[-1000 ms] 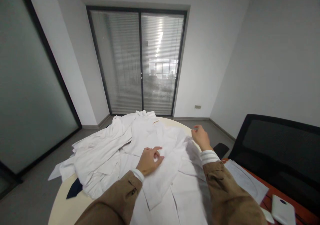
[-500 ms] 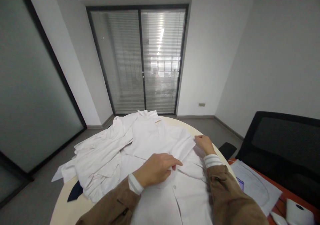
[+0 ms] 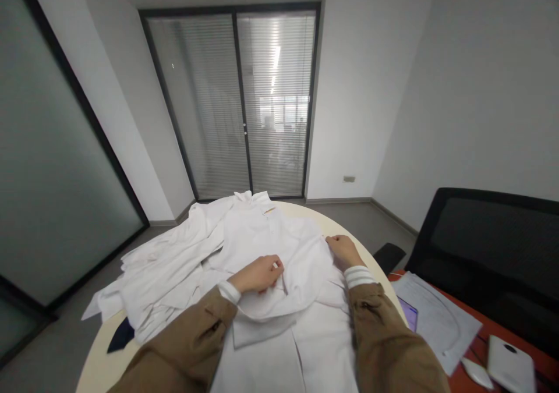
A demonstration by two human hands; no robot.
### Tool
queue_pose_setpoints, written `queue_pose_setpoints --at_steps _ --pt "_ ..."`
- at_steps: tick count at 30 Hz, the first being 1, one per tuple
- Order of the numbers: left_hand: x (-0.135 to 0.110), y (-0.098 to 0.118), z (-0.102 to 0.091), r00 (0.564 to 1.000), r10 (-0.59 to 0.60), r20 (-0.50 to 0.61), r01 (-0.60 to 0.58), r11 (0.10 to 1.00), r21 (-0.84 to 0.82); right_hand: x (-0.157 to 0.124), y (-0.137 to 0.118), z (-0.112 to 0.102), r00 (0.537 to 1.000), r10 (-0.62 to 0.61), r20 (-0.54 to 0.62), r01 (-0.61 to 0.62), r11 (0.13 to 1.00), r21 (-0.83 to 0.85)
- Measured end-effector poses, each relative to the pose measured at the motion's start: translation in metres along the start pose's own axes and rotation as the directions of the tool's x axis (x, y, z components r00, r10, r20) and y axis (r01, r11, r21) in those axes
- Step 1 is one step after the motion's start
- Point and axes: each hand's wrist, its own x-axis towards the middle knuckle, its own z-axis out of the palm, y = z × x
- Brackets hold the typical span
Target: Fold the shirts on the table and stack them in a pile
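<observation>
A white shirt lies spread on a round cream table, collar at the far side. My left hand rests on the middle of the shirt, its fingers pinched on a fold of the white cloth. My right hand lies at the shirt's right edge, near the table rim, with its fingers curled down onto the fabric. Both arms wear brown sleeves with striped cuffs.
More white garments are piled at the table's left, with a dark blue cloth poking out beneath. At the right stand a black chair and a red desk with papers, a white mouse and a white device.
The right part of the shirt has been folded in toward the middle. My left hand drew back to the centre of the shirt; my right hand came down onto the right edge.
</observation>
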Motion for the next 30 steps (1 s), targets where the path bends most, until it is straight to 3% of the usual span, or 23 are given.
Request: queue_pose_setpoints --at_steps 3,7,11,19,30 --pt "0.044 -0.012 0.001 0.986 0.000 -0.164 -0.017 0.995 -0.101 -0.003 -0.006 -0.002 1.000 -0.024 -0.004 0.024 0.999 0.042" --pt "0.099 -0.019 0.011 0.978 0.015 -0.207 -0.056 0.980 -0.192 -0.006 -0.012 -0.004 0.996 -0.080 0.025 0.076 0.991 0.114" --pt "0.136 -0.019 0.027 0.974 0.086 -0.211 -0.141 0.955 -0.261 -0.006 -0.012 0.000 0.988 -0.137 0.069 0.116 0.963 0.244" --pt "0.180 -0.018 0.038 0.951 0.151 -0.270 -0.253 0.884 -0.394 -0.004 -0.014 0.004 0.920 -0.371 0.124 0.319 0.895 0.312" --pt "0.203 -0.012 0.034 0.940 0.010 -0.340 -0.240 0.728 -0.642 -0.006 -0.017 0.002 0.889 -0.431 0.155 0.378 0.882 0.283"
